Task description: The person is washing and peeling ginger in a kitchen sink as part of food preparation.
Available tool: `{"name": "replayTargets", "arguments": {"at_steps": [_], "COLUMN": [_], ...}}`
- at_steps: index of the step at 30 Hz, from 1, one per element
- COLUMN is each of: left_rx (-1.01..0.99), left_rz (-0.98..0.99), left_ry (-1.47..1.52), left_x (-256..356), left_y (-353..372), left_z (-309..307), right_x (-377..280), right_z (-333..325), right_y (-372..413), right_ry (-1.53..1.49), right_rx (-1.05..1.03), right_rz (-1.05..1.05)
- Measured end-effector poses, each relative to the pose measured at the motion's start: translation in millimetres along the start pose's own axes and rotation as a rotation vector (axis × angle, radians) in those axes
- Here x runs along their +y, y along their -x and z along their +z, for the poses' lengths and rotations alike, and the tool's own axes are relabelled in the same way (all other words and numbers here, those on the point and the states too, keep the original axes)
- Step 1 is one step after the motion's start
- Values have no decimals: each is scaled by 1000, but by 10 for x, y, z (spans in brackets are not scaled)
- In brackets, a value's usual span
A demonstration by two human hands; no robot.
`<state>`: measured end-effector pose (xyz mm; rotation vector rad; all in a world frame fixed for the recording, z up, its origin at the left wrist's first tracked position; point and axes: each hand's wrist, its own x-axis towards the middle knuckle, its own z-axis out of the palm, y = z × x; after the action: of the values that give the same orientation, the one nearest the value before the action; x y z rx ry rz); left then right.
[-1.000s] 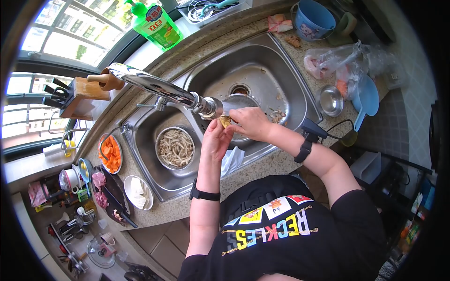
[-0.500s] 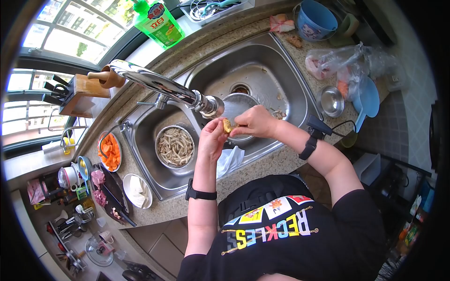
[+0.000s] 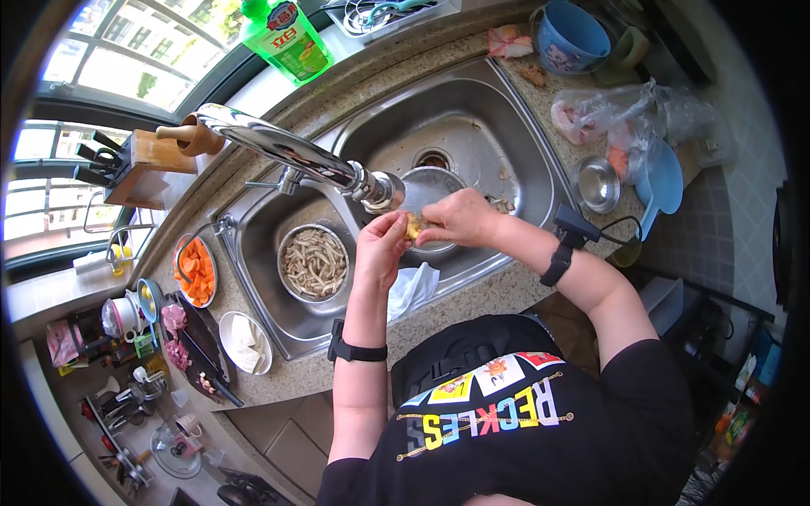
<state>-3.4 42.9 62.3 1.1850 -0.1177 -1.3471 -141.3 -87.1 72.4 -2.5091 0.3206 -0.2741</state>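
My left hand pinches a small, knobby, yellow-brown piece of ginger between thumb and fingertips. From the other side, my right hand is closed, its thumb and fingers pressed on the same ginger. Whether a small tool sits inside the right fingers is hidden. Both hands are just below the faucet, over the near part of the right sink basin. Partly behind them in that basin is a round metal strainer or bowl.
In the left basin stands a bowl of pale strips. Carrot pieces, a white dish and a dark board with meat line the left counter. At right are a metal bowl, plastic bags and a blue scoop.
My right thumb and fingers have moved slightly left onto the ginger, covering more of it. The left hand stays nearly in place, still holding the ginger.
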Motion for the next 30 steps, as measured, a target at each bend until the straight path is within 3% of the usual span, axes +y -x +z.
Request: {"name": "replayTargets", "arguments": {"at_steps": [6,11,15,17,18,20,24,30], "left_rx": [-33,-38,-87,-82,-82,-84,-202,-193], "left_rz": [38,24,70,104,134,152,118,49], "left_ry": [-36,-53,13,58,101,184,375,389], "left_x": [-7,-26,-2,-27,-29,-52,-123,-267], "left_y": [7,-7,-24,-26,-30,-64,-169,-161], "left_z": [-44,-19,-83,-112,-108,-49,-81,-16], "right_x": [-46,-37,-32,-6,27,101,-51,-111], "right_z": [23,-48,2,46,62,66,-13,103], "right_y": [13,33,72,102,105,97,37,10], "right_ry": [38,-25,-188,-329,-329,-302,-390,-238], "right_rx": [-65,-189,-70,89,90,28,39,137], "right_rz": [45,-41,-80,156,155,353,365,132]}}
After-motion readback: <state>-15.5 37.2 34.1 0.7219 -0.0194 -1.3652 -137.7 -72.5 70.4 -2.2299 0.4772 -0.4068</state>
